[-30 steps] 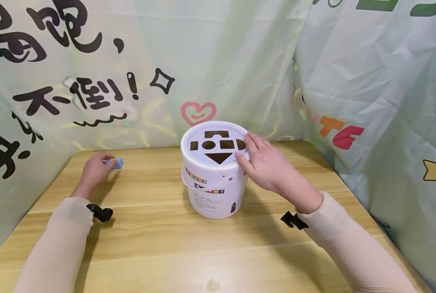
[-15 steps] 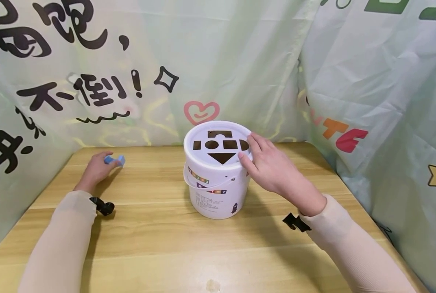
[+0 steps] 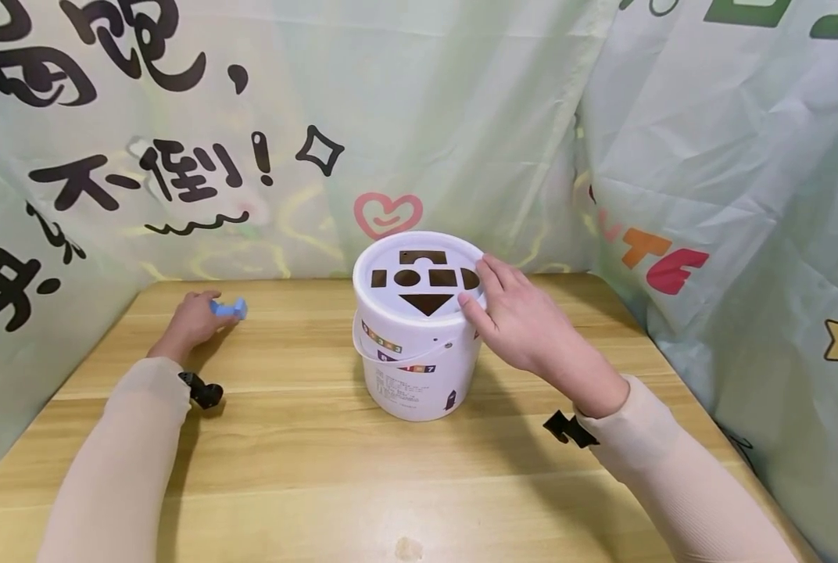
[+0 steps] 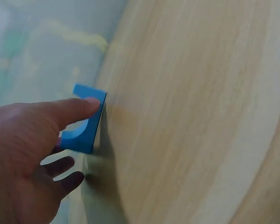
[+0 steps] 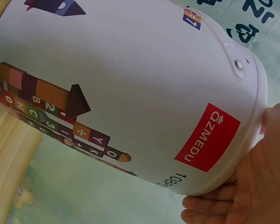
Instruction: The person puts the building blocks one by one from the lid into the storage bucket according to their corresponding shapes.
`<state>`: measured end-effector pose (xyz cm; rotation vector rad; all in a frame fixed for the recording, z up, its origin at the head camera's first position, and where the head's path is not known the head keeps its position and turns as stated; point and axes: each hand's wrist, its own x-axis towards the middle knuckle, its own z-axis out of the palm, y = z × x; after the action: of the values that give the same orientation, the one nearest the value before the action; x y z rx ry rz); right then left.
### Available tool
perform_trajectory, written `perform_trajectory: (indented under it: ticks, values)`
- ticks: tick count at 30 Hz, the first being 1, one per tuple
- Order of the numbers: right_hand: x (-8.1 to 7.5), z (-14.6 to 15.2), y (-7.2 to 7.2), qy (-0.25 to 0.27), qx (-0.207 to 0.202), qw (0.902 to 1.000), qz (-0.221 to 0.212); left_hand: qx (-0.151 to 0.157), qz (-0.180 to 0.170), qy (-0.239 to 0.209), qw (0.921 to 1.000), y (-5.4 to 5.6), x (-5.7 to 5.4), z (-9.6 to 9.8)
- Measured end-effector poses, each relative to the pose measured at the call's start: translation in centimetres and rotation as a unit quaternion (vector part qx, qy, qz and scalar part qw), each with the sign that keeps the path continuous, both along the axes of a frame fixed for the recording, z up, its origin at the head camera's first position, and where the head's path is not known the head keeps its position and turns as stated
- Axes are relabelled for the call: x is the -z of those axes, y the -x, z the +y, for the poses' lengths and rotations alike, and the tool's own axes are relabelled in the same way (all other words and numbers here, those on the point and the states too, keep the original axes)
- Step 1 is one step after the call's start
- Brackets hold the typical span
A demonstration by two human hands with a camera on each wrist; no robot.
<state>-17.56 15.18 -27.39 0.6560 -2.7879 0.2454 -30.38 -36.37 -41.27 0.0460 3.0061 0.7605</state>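
At the far left of the table, my left hand (image 3: pixel 192 322) pinches a blue arch-shaped block (image 4: pixel 89 133) between thumb and fingers. The left wrist view shows its half-round notch facing the palm, with one long straight side close over the wood. A white bucket (image 3: pixel 401 383) stands upright in the middle. Cutouts of several shapes pierce its lid (image 3: pixel 380 299), among them a triangle, a circle and a notched rectangle. My right hand (image 3: pixel 521 322) rests on the right side of the lid's rim, thumb and fingers stretched over the edge.
The wooden table (image 3: pixel 285 469) runs back to a printed cloth (image 3: pixel 475 117) that hangs along the rear and both sides. The bucket's thin white handle (image 3: pixel 357 344) hangs down its front. A pale mark (image 3: pixel 409 549) shows at the table's front.
My left hand has shifted a little to the right and away, and the blue block has turned in its fingers. The right hand keeps its place on the lid. The head view has swung slightly.
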Motion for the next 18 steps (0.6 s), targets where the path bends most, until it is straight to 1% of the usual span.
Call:
perform_trajectory:
  ticks: [5, 7, 13, 15, 18]
  values:
    - [-0.1, -0.1, 0.0, 0.002, 0.000, 1.0000, 0.003, 0.033, 0.022, 0.019, 0.9990, -0.5, -0.1, -0.7]
    - [0.0, -0.1, 0.0, 0.001, -0.001, 1.0000, 0.005, 0.043, 0.026, 0.021, 0.9985, -0.7, 0.0, -1.0]
    - [0.0, -0.1, -0.1, 0.003, -0.001, 1.0000, 0.002, 0.052, 0.013, -0.015, 0.9985, -1.2, 0.1, -1.5]
    - [0.0, -0.1, -0.1, 0.004, 0.000, 1.0000, 0.001, 0.050, 0.012, -0.028, 0.9983, -1.4, -0.2, -1.3]
    - [-0.1, -0.1, -0.1, 0.005, -0.001, 1.0000, 0.001, 0.049, 0.019, -0.041, 0.9978, -1.7, -1.0, -0.8]
